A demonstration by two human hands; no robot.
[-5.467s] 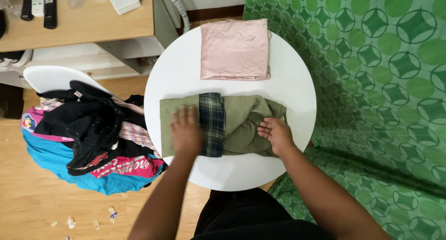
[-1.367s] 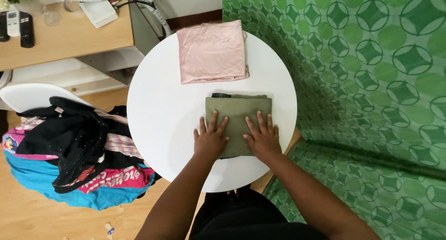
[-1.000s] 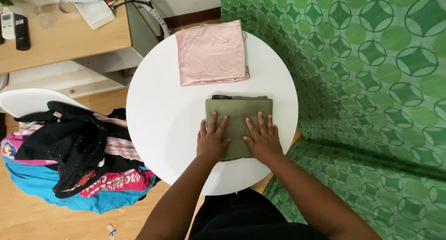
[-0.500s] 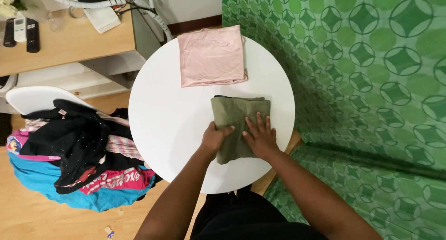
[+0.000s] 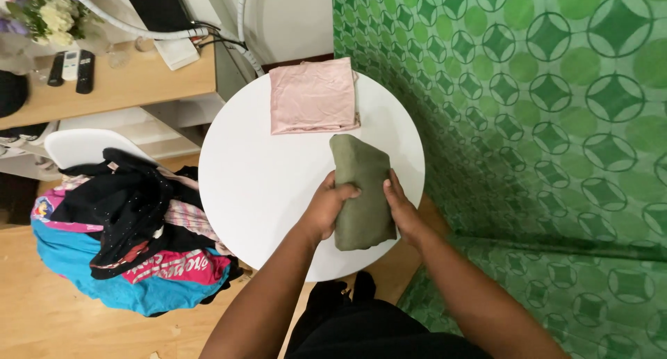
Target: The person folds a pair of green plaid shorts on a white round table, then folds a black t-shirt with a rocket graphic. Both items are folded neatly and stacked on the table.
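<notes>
Both hands, left hand, right hand, gripping olive folded garment between them

Olive-green folded garment, pale pink folded cloth, white round table — green circle-and-diamond patterned fabric.
</notes>
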